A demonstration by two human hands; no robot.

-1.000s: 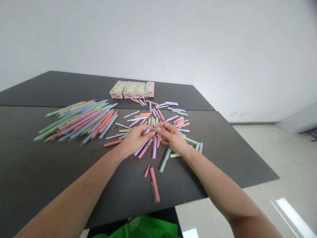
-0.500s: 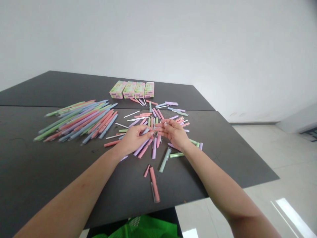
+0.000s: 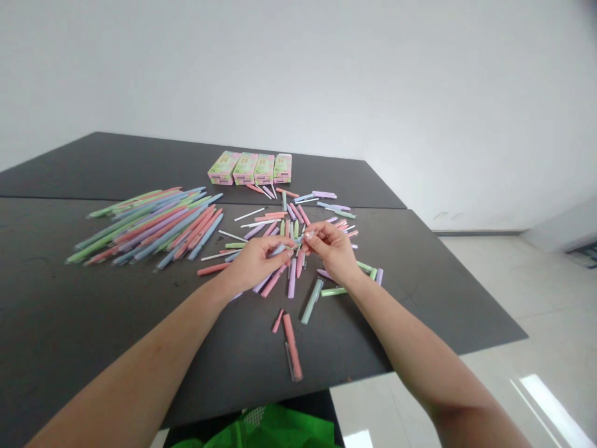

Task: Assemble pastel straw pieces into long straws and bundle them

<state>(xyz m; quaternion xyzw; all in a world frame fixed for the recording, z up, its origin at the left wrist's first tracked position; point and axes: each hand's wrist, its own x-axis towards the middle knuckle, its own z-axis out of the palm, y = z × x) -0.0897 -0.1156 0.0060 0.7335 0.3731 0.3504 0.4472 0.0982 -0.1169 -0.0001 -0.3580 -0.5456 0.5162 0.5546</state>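
My left hand (image 3: 255, 262) is closed around a light blue pen barrel (image 3: 278, 250), most of it covered by the fingers. Close beside it, my right hand (image 3: 333, 250) pinches a small light blue pen part (image 3: 299, 239). The two sets of fingertips nearly meet, and whether the parts touch is too small to tell. Beneath both hands lie scattered pen parts in pink, purple, green and blue, among them a purple barrel (image 3: 291, 279) and thin white refills (image 3: 250, 214). Nearer to me are a coral pen barrel (image 3: 291, 339), a small coral tip piece (image 3: 278, 320) and a grey-green barrel (image 3: 312, 301).
A large heap of whole pastel pens (image 3: 149, 230) spreads over the left of the dark table (image 3: 107, 348). Several pink and green boxes (image 3: 245, 169) stand in a row at the back. Green barrels (image 3: 334, 291) lie under my right forearm. A white wall rises behind.
My right hand has turned and its outstretched fingers have curled into a pinch on the small blue part. My left hand has barely shifted and still grips the blue barrel.
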